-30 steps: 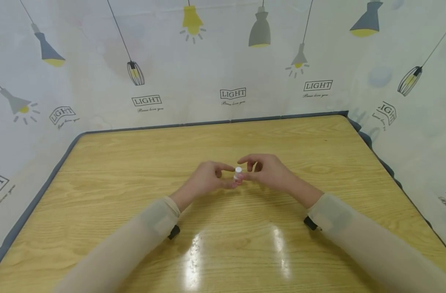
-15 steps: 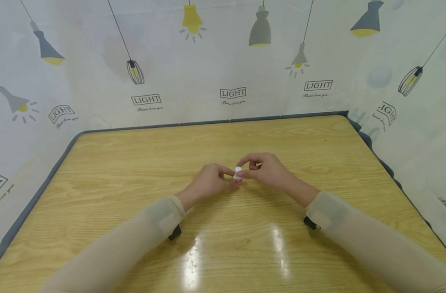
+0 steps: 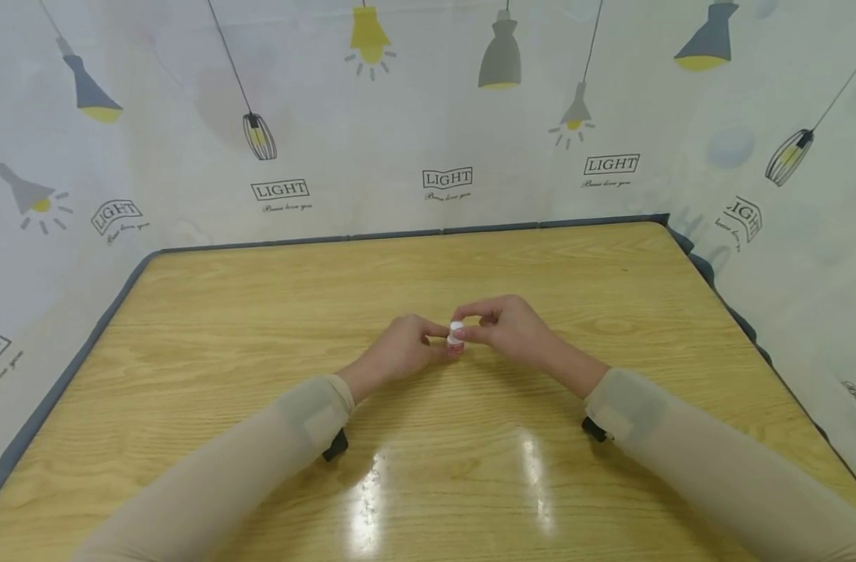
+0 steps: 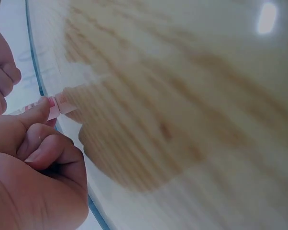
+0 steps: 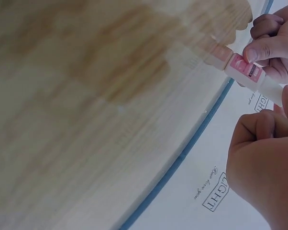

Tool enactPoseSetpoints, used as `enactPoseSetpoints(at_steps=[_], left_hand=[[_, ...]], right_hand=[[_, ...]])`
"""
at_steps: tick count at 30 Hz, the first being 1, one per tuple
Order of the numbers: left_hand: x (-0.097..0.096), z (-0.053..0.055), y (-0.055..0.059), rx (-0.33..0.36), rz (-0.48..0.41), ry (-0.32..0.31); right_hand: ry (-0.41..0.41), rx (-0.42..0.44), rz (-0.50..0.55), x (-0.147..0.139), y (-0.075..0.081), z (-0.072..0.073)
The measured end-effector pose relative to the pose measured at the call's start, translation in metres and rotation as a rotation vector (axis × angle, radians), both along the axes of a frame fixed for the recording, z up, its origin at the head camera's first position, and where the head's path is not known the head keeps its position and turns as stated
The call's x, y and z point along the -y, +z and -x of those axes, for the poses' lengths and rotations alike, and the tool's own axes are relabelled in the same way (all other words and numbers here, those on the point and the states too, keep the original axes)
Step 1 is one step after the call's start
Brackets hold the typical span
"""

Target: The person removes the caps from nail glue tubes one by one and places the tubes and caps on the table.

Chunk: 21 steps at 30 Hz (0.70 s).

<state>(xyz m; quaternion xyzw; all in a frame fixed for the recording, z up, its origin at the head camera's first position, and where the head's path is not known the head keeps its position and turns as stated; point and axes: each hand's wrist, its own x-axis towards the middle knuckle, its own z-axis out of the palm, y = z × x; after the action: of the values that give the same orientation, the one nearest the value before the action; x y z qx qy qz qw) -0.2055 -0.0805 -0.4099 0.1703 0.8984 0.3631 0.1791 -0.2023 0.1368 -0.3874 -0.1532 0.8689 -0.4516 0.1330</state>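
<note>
A small bottle with a pink label stands upright on the wooden table in the head view. Its tall white cap points up. From the left, my left hand pinches the bottle's body; in the right wrist view its thumb lies on the pink label. On the other side my right hand pinches the cap between thumb and index finger. The left wrist view shows the bottle's base just past my left thumb, with the rest mostly hidden.
The wooden table has a dark blue edge along the back and sides. Behind it hangs a pale backdrop printed with lamps. Dark devices sit under both wrists, such as the black one on the left.
My left hand has shifted slightly right and its fingers have come in around the bottle. My right index finger has lowered onto the cap. The bottle stays about where it was.
</note>
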Motion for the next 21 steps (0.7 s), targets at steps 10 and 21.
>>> enactPoseSetpoints(at_steps=[10, 21], left_hand=[[-0.002, -0.0019, 0.0033, -0.017, 0.078, -0.012], [-0.0012, -0.0039, 0.0015, -0.087, 0.07, -0.029]], right_hand=[[0.016, -0.007, 0.005, -0.0021, -0.0016, 0.0041], [0.004, -0.122, 0.051, 0.0005, -0.0069, -0.0024]])
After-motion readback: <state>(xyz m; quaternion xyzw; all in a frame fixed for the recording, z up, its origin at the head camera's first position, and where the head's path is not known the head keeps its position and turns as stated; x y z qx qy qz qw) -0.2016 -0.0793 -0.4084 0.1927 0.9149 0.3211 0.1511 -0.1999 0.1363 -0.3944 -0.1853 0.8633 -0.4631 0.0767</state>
